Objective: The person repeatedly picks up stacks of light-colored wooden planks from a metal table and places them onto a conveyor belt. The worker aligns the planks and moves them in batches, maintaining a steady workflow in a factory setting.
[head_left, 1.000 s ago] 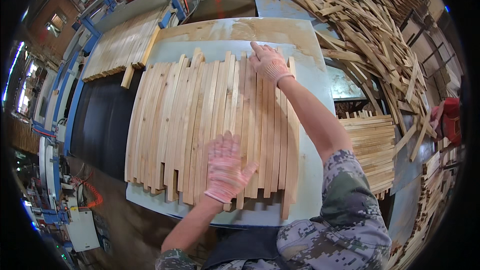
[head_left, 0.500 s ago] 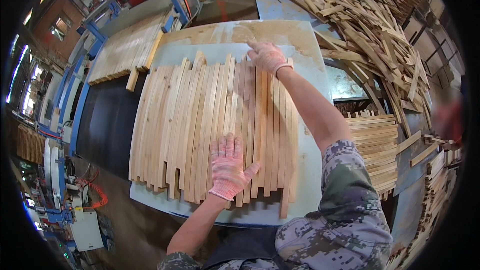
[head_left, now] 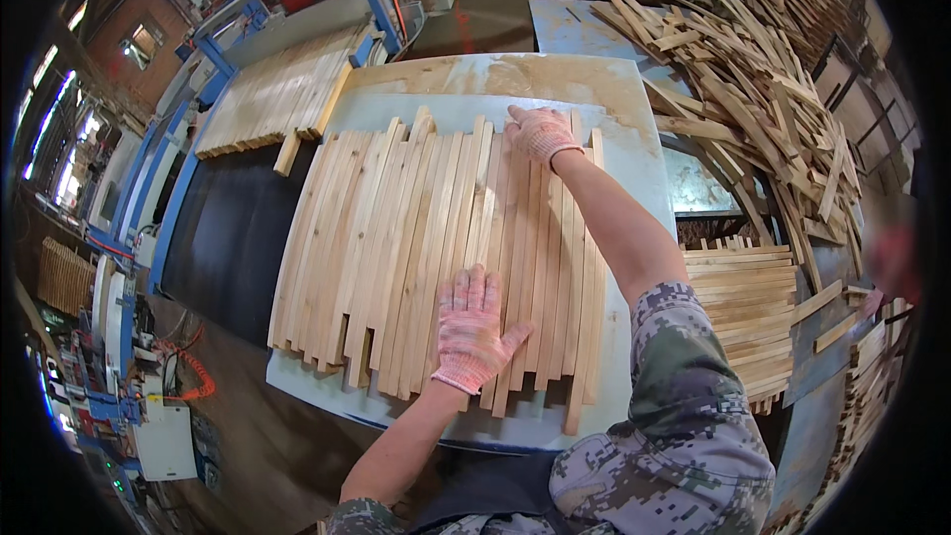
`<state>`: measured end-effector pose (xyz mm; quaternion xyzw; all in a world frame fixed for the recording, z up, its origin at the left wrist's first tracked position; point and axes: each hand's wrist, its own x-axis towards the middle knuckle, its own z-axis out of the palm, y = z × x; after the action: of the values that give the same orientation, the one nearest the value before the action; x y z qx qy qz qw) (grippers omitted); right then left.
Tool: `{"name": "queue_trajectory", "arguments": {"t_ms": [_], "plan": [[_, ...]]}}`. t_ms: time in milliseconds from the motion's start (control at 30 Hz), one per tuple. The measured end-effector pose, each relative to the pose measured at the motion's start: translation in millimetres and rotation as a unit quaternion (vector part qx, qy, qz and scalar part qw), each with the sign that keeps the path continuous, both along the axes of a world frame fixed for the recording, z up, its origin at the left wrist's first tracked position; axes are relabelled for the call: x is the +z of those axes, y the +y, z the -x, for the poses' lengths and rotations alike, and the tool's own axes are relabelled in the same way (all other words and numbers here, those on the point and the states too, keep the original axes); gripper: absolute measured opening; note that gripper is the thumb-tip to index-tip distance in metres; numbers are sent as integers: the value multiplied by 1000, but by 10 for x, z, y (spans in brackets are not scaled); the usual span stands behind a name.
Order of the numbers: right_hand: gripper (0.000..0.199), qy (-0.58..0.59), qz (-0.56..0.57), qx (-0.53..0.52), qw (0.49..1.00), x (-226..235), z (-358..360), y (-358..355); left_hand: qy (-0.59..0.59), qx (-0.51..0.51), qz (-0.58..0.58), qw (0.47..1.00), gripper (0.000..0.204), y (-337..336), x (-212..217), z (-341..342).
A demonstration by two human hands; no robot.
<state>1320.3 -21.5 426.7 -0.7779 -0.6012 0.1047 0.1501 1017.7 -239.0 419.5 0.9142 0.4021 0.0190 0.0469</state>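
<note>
A row of long, narrow pale wooden slats (head_left: 396,238) lies side by side on a light blue-grey table (head_left: 634,178), their near and far ends uneven. My left hand (head_left: 474,329), in a pink-and-white knitted glove, rests flat on the near half of the slats with its thumb spread. At the far ends of the slats is my right hand (head_left: 543,134), gloved alike. It lies over the tops with fingers stretched leftward, and some finger parts are hidden. Neither hand holds a slat clear of the row.
Left of the table is a blue-framed machine (head_left: 371,0) with a dark belt (head_left: 233,228) and a panel of joined slats (head_left: 277,89). Loose wood strips (head_left: 743,89) are heaped at the far right. A stack of slats (head_left: 738,312) stands right of my arm.
My right hand has come slightly nearer, onto the slats' far ends. My left hand stays flat on the row. The whole view has shifted a little.
</note>
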Motion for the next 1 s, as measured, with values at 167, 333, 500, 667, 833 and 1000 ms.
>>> {"name": "queue_trajectory", "arguments": {"t_ms": [167,333,500,667,833,1000], "plan": [[55,33,86,-28,995,255,179,-108,-5,10,10,1000,108,-3,10,-5],[65,116,66,-31,991,450,342,-446,-14,17,-2,1000,106,-8,-8,8],[63,329,-27,-20,944,577,321,-703,-39,28,-10,999,90,-113,59,-123],[59,636,-216,-18,741,748,202,-1052,-289,83,107,948,75,-277,139,-170],[57,697,-323,-67,637,628,113,-1558,-510,101,441,731,54,-255,688,-116],[57,720,-291,-105,621,228,35,-2099,-554,108,577,590,58,-104,705,112]]}}
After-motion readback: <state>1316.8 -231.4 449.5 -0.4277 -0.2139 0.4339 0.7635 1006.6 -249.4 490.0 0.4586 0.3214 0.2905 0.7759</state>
